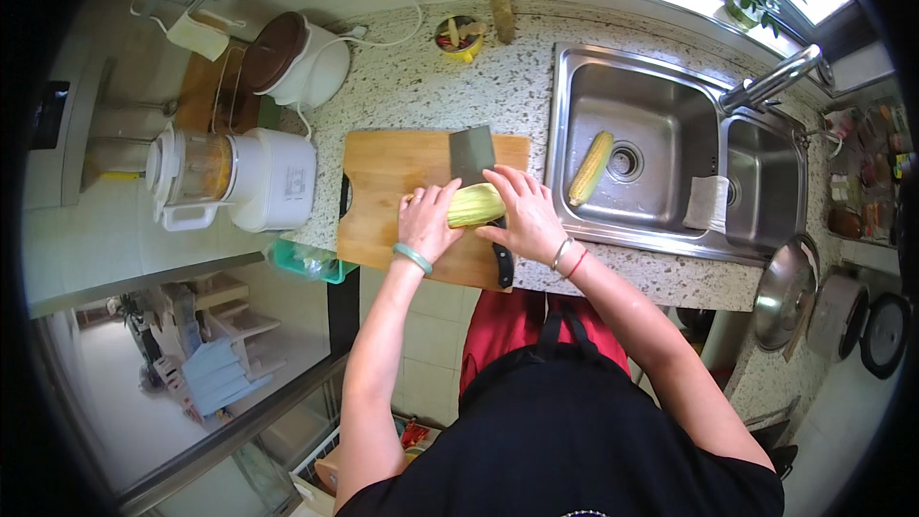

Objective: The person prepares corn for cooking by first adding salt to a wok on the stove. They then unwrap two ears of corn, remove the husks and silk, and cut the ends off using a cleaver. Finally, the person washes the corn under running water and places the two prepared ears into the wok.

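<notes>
A pale green ear of corn (474,205), its husk still around it, lies crosswise over the wooden cutting board (383,163). My left hand (430,220) grips its left end, with the fingers bent over the top. Around the right end are the fingers and thumb of my right hand (528,218). Beneath the corn and my hands a cleaver (472,151) rests on the board; its broad blade points away from me and its black handle shows near the front edge. The middle of the cleaver is hidden.
To the right, a steel double sink (559,134) holds a husked yellow corn cob (591,168) and a pale cloth (706,203) over its divider. A white blender (278,177) and a brown-lidded white pot (321,62) stand left. A yellow bowl (466,55) sits behind the board.
</notes>
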`<state>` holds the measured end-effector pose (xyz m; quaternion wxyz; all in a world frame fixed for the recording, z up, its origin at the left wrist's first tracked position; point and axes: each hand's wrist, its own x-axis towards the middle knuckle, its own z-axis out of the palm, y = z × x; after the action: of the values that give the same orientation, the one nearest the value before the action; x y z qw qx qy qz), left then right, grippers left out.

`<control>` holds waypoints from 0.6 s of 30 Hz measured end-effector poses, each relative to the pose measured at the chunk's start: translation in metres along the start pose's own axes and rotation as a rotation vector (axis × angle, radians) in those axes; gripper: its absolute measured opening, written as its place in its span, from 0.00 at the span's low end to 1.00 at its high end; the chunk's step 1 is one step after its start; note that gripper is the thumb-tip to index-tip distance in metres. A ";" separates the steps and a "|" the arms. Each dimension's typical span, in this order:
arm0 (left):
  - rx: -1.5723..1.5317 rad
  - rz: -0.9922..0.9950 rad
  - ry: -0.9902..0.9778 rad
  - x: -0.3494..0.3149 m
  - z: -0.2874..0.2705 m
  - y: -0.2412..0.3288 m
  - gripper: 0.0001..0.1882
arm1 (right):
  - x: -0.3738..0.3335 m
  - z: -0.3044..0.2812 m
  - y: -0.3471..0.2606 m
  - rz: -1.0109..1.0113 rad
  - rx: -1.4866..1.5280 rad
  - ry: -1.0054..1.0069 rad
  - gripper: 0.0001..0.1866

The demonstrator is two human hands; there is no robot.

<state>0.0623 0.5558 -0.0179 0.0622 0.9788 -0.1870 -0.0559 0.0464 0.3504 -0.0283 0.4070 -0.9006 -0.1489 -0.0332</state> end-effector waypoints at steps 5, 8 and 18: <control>-0.075 -0.198 -0.004 -0.022 0.015 -0.055 0.32 | -0.021 0.043 -0.040 -0.166 -0.053 -0.014 0.12; -0.093 -0.233 -0.040 -0.023 0.021 -0.085 0.31 | -0.035 0.078 -0.056 -0.099 -0.053 -0.072 0.13; -0.131 -0.165 -0.085 -0.021 0.037 -0.114 0.38 | -0.018 0.137 -0.076 -0.120 -0.303 -0.290 0.33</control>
<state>0.0788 0.6654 -0.0689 0.1132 0.9814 -0.1043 -0.1145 -0.0015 0.4953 -0.0673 0.2384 -0.9364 -0.2525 0.0505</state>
